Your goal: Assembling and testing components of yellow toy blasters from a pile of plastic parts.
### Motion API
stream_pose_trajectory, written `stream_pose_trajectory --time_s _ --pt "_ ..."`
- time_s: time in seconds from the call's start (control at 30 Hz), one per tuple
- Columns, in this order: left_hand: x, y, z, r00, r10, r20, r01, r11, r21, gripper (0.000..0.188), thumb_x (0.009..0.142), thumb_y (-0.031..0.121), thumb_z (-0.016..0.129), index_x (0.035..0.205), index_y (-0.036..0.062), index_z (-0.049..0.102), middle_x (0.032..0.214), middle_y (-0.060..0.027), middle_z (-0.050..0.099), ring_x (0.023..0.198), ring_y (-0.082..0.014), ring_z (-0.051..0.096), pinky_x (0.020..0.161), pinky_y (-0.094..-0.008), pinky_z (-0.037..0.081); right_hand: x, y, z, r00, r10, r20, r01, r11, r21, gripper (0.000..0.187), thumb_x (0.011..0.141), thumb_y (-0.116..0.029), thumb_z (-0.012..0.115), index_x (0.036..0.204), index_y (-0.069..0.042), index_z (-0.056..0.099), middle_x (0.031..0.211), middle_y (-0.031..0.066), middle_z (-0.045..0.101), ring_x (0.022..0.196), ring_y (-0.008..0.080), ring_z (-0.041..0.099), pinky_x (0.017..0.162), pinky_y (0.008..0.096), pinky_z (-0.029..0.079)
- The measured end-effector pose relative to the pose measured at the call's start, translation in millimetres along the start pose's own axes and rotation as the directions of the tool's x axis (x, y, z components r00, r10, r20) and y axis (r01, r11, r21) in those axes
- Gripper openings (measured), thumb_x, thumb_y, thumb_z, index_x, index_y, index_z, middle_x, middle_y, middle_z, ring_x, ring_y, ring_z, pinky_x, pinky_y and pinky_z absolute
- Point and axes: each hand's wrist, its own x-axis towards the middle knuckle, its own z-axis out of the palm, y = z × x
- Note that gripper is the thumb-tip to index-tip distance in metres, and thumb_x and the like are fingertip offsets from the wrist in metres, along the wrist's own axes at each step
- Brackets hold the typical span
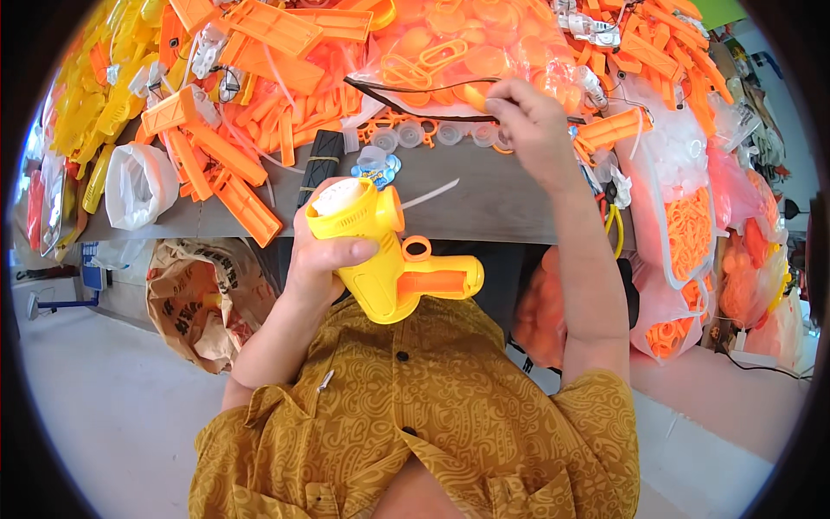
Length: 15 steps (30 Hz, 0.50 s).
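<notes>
My left hand (313,253) is wrapped around a yellow plastic toy gun (367,281) and holds it up in front of my shirt. The toy has a white round part (339,197) at its top, an orange ring (417,249) and an orange panel (432,284) along its handle. Over the far side of the table, my right hand (527,121) pinches a small yellow piece (475,97), whose kind I cannot make out. That hand is beside the dark-edged opening of a clear bag (432,52) filled with orange parts.
Orange plastic parts (277,78) are heaped along the back of the grey table (510,203). Yellow parts (108,104) lie at the far left, near a white tub (140,186). A paper bag (207,298) stands below the table; bags of orange rings (687,233) hang at right.
</notes>
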Motion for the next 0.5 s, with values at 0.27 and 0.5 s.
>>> stream_pose_trajectory --time_s 0.27,0.5 --pt "3.9 6.3 0.3 0.996 0.086 -0.036 -0.088 0.993 -0.076 0.057 0.057 0.02 0.064 0.105 -0.0043 0.045 0.087 -0.0159 0.057 0.073 -0.0252 0.059 0.067 -0.0359 0.05 -66.0 -2.6 -16.6 0.935 0.312 0.17 -0.318 0.516 0.795 0.029 0.081 -0.017 0.058 0.101 0.0 0.047 0.081 0.0041 0.052 0.057 0.0064 0.043 0.044 0.0173 0.036" --pt "7.8 10.1 0.7 0.989 0.115 -0.089 -0.127 0.982 -0.141 0.055 0.061 0.019 0.06 0.109 -0.0034 0.044 0.092 -0.0179 0.056 0.077 -0.0313 0.06 0.069 -0.0402 0.051 -126.3 -10.9 10.0 0.881 0.257 0.398 -0.406 -0.024 0.914 0.031 0.08 -0.012 0.059 0.105 0.0 0.045 0.087 0.0069 0.051 0.049 0.0049 0.036 0.038 0.0158 0.031"
